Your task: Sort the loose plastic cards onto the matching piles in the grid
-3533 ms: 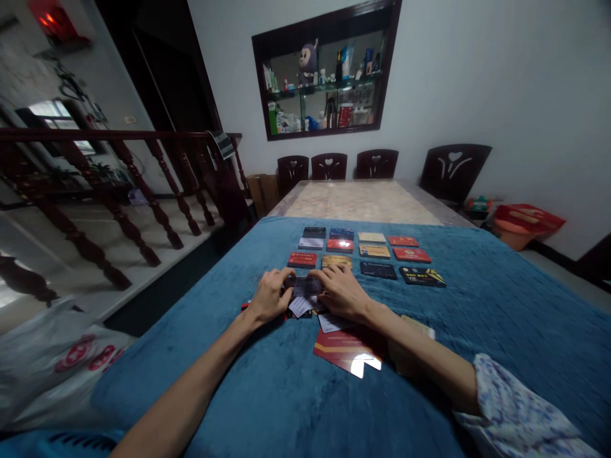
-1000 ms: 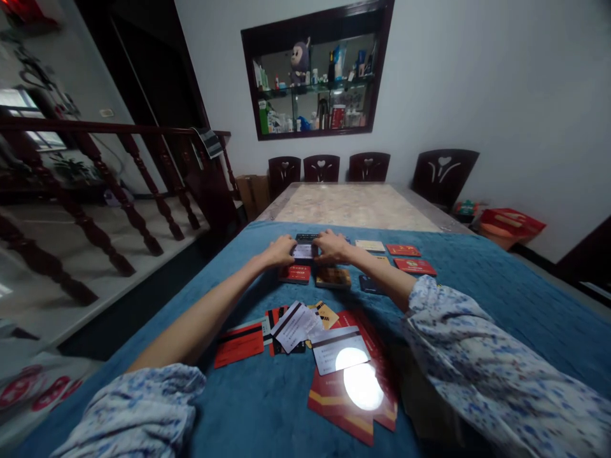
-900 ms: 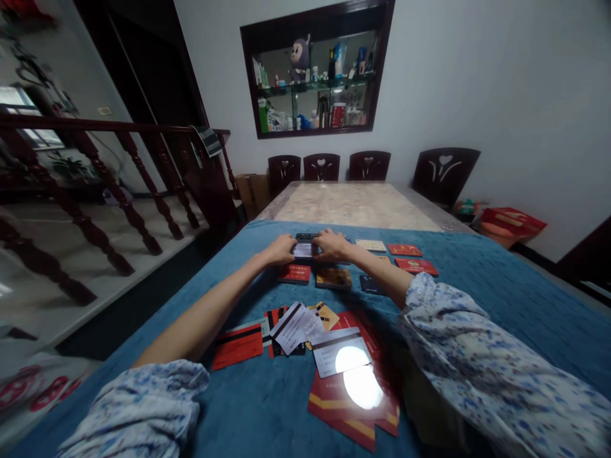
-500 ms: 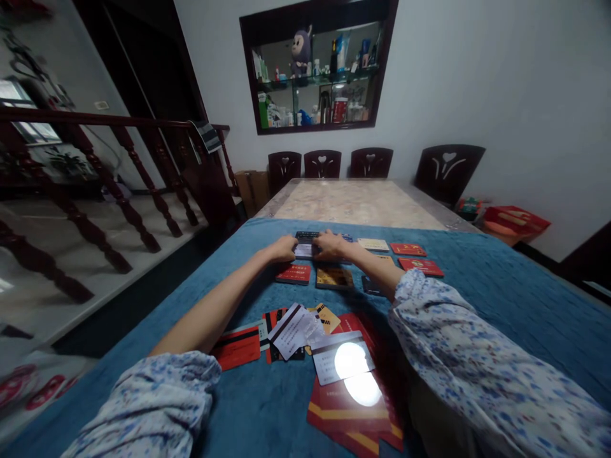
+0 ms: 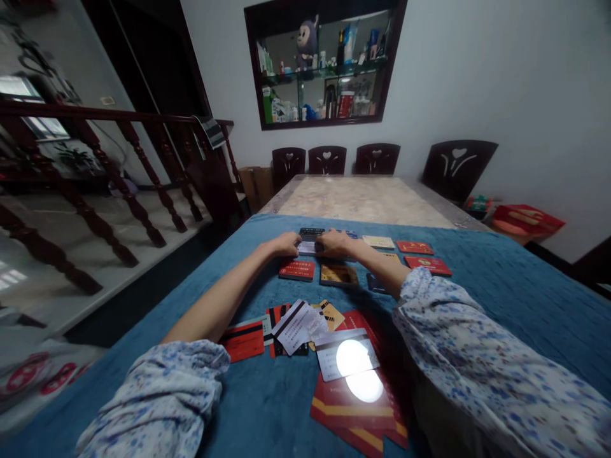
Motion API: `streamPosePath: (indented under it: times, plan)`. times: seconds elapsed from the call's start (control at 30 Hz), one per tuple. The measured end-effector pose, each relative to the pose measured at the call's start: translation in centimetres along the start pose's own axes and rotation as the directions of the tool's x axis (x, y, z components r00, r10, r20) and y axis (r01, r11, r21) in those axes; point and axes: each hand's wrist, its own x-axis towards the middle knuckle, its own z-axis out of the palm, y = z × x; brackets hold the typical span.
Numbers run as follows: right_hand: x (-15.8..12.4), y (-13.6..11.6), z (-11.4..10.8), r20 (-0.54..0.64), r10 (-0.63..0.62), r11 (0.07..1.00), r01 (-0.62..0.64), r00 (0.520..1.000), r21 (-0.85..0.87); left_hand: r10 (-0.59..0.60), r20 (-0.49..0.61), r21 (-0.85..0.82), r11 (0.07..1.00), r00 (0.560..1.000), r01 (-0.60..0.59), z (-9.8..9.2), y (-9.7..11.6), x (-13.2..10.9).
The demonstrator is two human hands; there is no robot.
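Evidently the work in hand is squaring up a pale stack (image 5: 307, 249) of cards, which lies flat on the blue cloth (image 5: 267, 407), straight ahead of the person at twelve o'clock. The left hand (image 5: 285, 244) has its fingers bent in at the stack's nine o'clock end, and the right hand (image 5: 335, 243) does likewise at three o'clock; both are narrow, with the cards held between them. Even, gentle pressure from both ends at once should serve best, I judge, since a harder push from one side could skew the cards or fan them. Fingers are best lifted straight off afterwards, as a dark stack (image 5: 312, 233) sits close at twelve o'clock and a red stack (image 5: 296, 270) near seven, either easily knocked. A gold stack (image 5: 338, 275) lies near four o'clock, below the right wrist. The pale stack's long axis runs from nine to three, across the person's line of sight, so its short ends face the hands; the fingers hide part of it and the print is too small to read, so which way up the lettering stands I cannot say. Loose cards (image 5: 292, 327) overlap untidily at six o'clock.
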Motion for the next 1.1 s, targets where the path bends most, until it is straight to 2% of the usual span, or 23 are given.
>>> streamPosePath:
  times: [0.33,0.6,0.83,1.1]
  plan:
    - [0.5,-0.3,0.1,0.003,-0.023,0.998,0.023,1.0,-0.05,-0.011,0.008,-0.022,1.0,1.0,0.011,0.4,-0.3,0.6]
    - [0.5,-0.2,0.4,-0.015,-0.032,0.995,0.031,0.999,-0.1,-0.006,-0.057,-0.037,0.999,0.998,0.004,0.7,-0.3,-0.1]
    - [-1.4,-0.9,-0.8,-0.09,-0.043,0.989,0.03,0.995,-0.145,-0.029,-0.185,-0.036,0.999,0.982,0.023,0.5,-0.5,-2.9]
    - [-4.4,-3.0,-1.7,-0.217,-0.119,0.989,0.096,0.969,-0.115,-0.053,-0.27,-0.036,0.998,0.961,0.045,1.3,-0.7,-8.0]
